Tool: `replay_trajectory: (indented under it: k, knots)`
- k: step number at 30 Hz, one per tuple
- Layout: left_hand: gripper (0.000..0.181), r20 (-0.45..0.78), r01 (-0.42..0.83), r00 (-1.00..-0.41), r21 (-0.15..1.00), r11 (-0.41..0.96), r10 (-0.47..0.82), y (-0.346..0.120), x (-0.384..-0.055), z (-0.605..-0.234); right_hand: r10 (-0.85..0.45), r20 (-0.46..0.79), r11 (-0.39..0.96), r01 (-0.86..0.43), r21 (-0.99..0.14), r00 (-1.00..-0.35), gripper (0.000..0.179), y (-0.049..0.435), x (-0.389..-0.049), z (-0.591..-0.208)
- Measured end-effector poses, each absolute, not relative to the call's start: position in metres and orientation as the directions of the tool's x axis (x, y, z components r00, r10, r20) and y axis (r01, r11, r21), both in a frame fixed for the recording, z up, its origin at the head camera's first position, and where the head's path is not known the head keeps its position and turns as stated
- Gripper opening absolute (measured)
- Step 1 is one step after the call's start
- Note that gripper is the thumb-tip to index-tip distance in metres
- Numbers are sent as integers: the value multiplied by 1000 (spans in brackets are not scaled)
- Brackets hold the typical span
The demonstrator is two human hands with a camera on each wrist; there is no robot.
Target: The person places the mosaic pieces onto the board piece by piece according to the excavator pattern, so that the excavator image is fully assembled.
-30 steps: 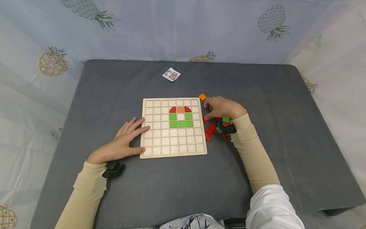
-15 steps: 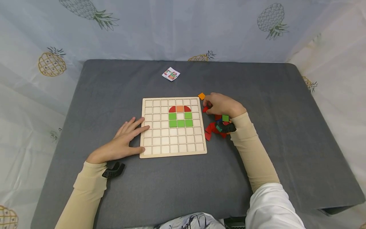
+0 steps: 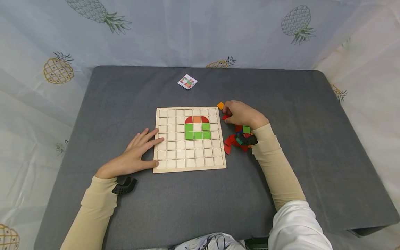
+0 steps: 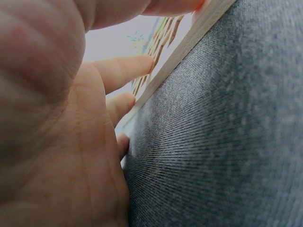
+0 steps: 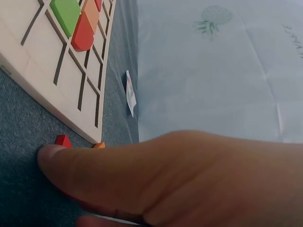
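A wooden grid board (image 3: 175,155) lies on the table, with green squares (image 3: 198,135), an orange square (image 3: 197,119) and two rounded red pieces (image 3: 189,120) set in its cells. My left hand (image 3: 134,158) rests with spread fingers on the board's left edge; in the left wrist view, its fingertips touch the wooden rim (image 4: 189,40). Beyond the right edge, my right hand (image 3: 242,114) has thumb and fingers bent around a small red piece (image 3: 225,117). The right wrist view shows that red piece (image 5: 63,140) by the thumb tip, its far side hidden.
An orange square (image 3: 220,105) lies by the board's top right corner. Several red, green and other pieces (image 3: 231,140) are heaped below my right wrist, partly covered by its black band (image 3: 248,140). A small pattern card (image 3: 187,82) lies behind the board.
My right hand has moved slightly away from me, and the red piece at its fingertips has shifted the same way, nearer the orange square. The left hand and board stay put.
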State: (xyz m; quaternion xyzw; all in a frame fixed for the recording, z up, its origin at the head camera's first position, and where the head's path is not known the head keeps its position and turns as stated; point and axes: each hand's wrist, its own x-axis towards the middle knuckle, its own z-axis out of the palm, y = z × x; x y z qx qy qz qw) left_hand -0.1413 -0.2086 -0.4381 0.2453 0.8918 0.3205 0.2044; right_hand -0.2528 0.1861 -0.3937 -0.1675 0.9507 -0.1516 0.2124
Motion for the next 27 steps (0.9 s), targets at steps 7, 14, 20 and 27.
replay_trajectory:
  k: [7,14,20,27]
  knots:
    - [78,-208,308,-797,667,678,567,-209,-141,-439,-347,-378,914,-219,-342,-858,27,188,-253,-395]
    - [77,-197,316,-796,671,671,572,-208,-141,-437,-361,-328,890,-217,-400,-873,14,191,-254,-394]
    - [77,-197,313,-796,675,668,572,-207,-141,-437,-401,-167,834,-284,-474,-901,15,186,-253,-390]
    - [77,-197,312,-797,676,668,571,-208,-141,-437,-435,-42,779,-353,-519,-899,20,149,-243,-395]
